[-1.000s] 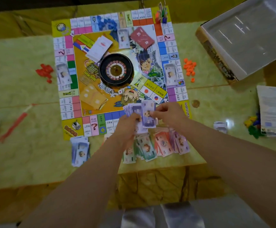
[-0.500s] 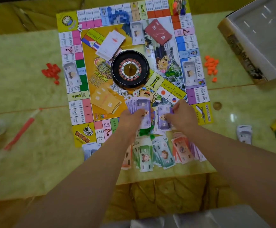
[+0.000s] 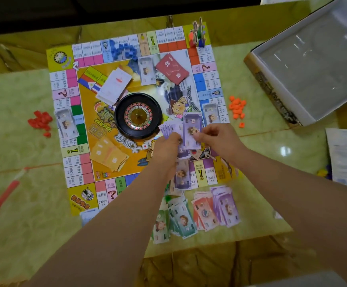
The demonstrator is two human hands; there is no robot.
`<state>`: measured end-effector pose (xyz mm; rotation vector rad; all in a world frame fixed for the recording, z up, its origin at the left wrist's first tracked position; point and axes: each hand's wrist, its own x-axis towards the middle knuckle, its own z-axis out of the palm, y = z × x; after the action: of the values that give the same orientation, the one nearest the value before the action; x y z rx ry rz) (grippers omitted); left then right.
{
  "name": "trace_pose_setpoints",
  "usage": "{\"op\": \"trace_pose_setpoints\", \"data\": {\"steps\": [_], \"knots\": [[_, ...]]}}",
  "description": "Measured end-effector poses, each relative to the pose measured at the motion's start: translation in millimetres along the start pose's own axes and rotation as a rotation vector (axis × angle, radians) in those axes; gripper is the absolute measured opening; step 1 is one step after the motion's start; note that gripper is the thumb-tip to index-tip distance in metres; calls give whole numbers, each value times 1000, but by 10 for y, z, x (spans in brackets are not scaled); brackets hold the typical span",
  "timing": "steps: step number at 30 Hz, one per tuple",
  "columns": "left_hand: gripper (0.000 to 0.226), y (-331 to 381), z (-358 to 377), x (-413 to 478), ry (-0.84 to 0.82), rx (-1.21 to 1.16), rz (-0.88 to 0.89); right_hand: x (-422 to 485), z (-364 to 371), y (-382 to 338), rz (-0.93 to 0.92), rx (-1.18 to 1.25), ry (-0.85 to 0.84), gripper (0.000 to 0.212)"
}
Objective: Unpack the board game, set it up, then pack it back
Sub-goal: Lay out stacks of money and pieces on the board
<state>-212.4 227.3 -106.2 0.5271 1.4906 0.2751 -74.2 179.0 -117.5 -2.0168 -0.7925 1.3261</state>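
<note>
Green marbled stone tabletop [image 3: 23, 193] noted, carrying everything; square printed cardboard game board [image 3: 85, 96] laid open across its far middle; grey-lined cardboard box [image 3: 276, 96] lying open at the far right corner; round black plastic roulette wheel [image 3: 137, 116] seated at the board's centre; green, orange and purple paper banknotes [image 3: 201, 210] spread in overlapping piles along the tabletop's near edge.

Fan of purple notes [image 3: 171, 127] gripped in the left hand [image 3: 166, 148], over the board's near right part; single purple note [image 3: 192, 125] pinched at its near end by the right hand [image 3: 218, 139], standing partly clear of the fan.

Step judged: set-up, money being counted out. Next move judged: note to be freed fully and laid on a matching pile; fan not to be disturbed.
</note>
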Motion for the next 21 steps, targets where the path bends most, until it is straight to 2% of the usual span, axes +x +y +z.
{"op": "trace_pose_setpoints", "data": {"steps": [1, 2, 5, 8, 11, 15, 17, 18, 21], "knots": [[15, 33, 51, 52, 35, -7, 15, 105, -75, 21, 22, -22, 62, 18], [10, 43, 83, 99, 43, -28, 21, 181, -135, 44, 42, -53, 118, 18], [11, 80, 155, 220, 39, -59, 45, 396, -293, 77, 75, -191, 222, 15], [24, 117, 211, 371, 28, -41, 46, 595, -355, 105, 59, -318, 269, 16], [21, 168, 251, 419, -14, -50, 51, 697, -320, 150, 58, -418, 282, 24], [43, 211, 298, 498, 53, -26, 8, 701, -271, 112, 22, -472, 295, 24], [60, 232, 300, 514, 61, -47, 5, 678, -216, 35, -73, -283, 204, 20], [61, 237, 294, 516, 71, -40, 12, 656, -186, -36, -101, -179, 114, 18], [42, 345, 217, 494, 105, -87, 44, 634, -85, -291, -92, -33, -145, 16]]}}
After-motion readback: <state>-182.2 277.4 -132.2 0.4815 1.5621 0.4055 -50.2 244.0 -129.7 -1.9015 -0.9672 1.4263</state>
